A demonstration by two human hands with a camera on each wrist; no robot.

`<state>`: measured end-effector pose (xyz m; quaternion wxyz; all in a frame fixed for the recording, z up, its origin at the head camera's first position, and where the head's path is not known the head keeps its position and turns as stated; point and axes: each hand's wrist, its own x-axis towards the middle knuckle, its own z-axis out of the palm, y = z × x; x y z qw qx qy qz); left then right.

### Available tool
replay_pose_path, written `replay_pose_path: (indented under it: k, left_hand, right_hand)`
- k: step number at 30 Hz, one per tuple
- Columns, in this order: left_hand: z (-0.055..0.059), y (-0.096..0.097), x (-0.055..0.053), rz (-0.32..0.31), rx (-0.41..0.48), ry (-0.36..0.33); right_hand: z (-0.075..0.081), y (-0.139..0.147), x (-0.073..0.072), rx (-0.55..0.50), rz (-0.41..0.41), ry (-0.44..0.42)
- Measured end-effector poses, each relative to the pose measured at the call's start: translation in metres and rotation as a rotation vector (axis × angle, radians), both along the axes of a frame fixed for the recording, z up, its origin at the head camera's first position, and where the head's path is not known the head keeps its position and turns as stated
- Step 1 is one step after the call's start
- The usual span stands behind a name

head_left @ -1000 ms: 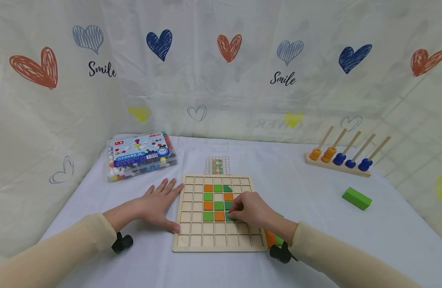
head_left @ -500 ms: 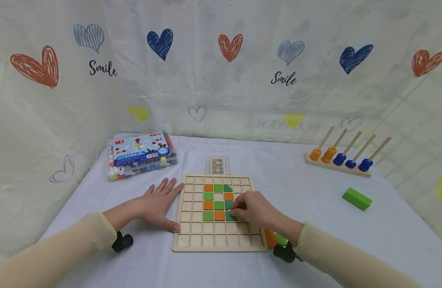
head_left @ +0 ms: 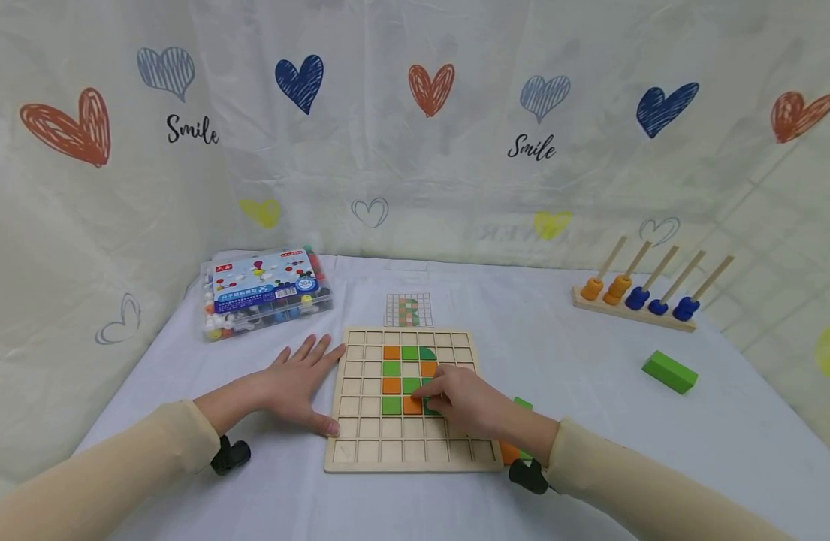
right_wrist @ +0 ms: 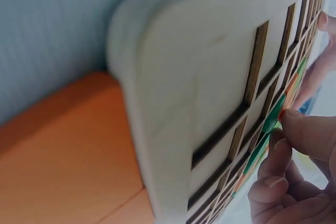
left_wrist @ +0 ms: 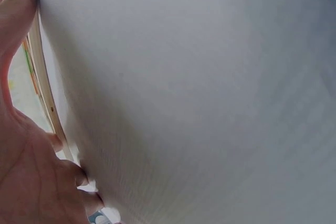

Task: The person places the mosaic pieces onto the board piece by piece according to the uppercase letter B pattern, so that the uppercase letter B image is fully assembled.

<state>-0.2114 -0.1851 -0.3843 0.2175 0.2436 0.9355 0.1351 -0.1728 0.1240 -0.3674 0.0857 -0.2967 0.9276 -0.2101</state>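
A square wooden grid board [head_left: 415,451] lies flat, with orange, light green and dark green tiles in its middle compartments. My left hand [head_left: 296,387] lies spread at the board's left edge, its thumb and fingertips touching the rim; the left wrist view shows the palm [left_wrist: 37,171] beside that edge. With bent fingers, my right hand [head_left: 472,402] reaches over the board's right part. Its thumb and index finger pinch close together at a dark green tile [right_wrist: 274,114] among the laid tiles. This hand partly hides the right-hand tile column.
Loose orange pieces [right_wrist: 68,150] and green ones lie against the board's right edge. A printed pattern card [head_left: 408,309] is behind the board. A clear box of small parts [head_left: 266,293] stands back left; a bead abacus [head_left: 634,308] and a green block [head_left: 670,373] are at right.
My right hand has shifted slightly left and toward me, its index fingertip now over the lower middle tiles. The left hand stays at the board's edge.
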Motion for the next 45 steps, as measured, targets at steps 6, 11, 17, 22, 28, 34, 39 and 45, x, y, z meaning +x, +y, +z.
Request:
replay_pose_path:
  k: [6,11,17,22,28,34,39,45]
  left_hand:
    - [0.001,0.001,0.001,0.007,-0.015,0.01]
    - [0.005,0.004,0.004,0.001,-0.023,0.013]
    - [0.003,0.004,0.003,0.003,-0.033,0.012]
    - [0.004,0.005,0.004,0.005,-0.034,0.022]
    - [0.005,0.005,0.005,0.005,-0.036,0.02]
    - [0.003,0.002,0.002,0.002,-0.019,0.004]
    - [-0.006,-0.001,-0.002,0.01,-0.024,0.014]
    - [0.0,0.001,0.001,0.0,-0.01,0.007]
  right_hand:
    - [0.002,0.0,0.0,-0.014,-0.009,-0.023]
    - [0.007,0.01,-0.002,-0.056,-0.065,-0.073]
    - [0.011,0.039,-0.001,-0.085,-0.171,-0.104]
    - [0.014,0.071,0.0,-0.101,-0.288,-0.129]
    - [0.013,0.106,0.004,-0.089,-0.343,-0.115]
    - [0.008,0.124,0.006,-0.079,-0.349,-0.112]
    - [0.002,0.129,0.006,-0.058,-0.354,-0.15]
    - [-0.003,0.128,0.006,-0.058,-0.346,-0.179]
